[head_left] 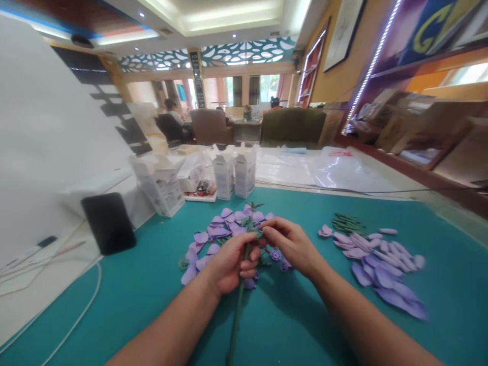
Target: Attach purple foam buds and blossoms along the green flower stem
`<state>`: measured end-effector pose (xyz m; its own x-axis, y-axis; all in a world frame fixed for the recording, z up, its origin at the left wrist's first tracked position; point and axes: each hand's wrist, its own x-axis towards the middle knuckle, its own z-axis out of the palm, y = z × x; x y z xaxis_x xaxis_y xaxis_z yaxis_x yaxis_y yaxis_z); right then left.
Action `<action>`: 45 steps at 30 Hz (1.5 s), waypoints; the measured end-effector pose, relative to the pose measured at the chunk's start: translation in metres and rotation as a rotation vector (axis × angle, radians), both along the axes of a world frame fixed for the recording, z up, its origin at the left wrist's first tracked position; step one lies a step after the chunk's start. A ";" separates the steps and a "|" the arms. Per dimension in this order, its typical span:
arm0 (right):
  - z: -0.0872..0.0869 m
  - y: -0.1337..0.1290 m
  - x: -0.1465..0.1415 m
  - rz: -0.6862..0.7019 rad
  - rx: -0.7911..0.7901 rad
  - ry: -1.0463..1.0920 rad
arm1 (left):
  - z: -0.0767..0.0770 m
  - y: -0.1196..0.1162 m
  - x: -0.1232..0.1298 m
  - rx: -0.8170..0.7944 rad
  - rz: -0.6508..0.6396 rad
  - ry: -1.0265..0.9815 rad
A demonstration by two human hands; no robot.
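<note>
My left hand (232, 262) is wrapped around a long green artificial flower stem (237, 320), whose lower end runs toward me. At its top, green leaves (249, 222) stick out above my fingers. My right hand (292, 243) meets the left one there, thumb and forefinger pinched at a small green leaf; the fingertips partly hide it. Behind and beneath both hands lies a heap of purple petals (219, 231). A round purple flower piece (275, 255) with a patterned face shows just under my right hand.
On the green mat (152, 305), to the right, lie green strips (346, 222), pale lilac pieces (398, 254) and larger purple petals (396, 292). A black tablet-like object (109, 223) and white cable (86, 310) are at left. White boxes (245, 173) and plastic sheeting (339, 170) stand behind.
</note>
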<state>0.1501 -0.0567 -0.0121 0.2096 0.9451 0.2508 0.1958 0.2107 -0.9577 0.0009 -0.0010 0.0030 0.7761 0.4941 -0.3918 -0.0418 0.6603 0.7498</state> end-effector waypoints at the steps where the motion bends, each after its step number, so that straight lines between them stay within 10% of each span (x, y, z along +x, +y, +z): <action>1: 0.000 0.000 -0.001 0.012 0.005 -0.013 | 0.000 0.000 0.000 -0.010 0.002 0.007; 16: 0.016 -0.006 0.020 -0.103 0.028 -0.170 | 0.006 0.000 0.002 -0.025 0.028 0.041; 23: 0.039 -0.023 0.104 -0.489 -0.185 -0.526 | 0.002 -0.001 -0.001 -0.015 -0.025 -0.015; 33: -0.002 -0.094 0.249 -0.852 -0.662 -0.838 | 0.003 -0.005 0.003 -0.020 -0.032 0.044; 45: -0.026 -0.095 0.273 -0.908 -0.718 -0.940 | -0.005 0.001 0.003 -0.020 -0.039 0.041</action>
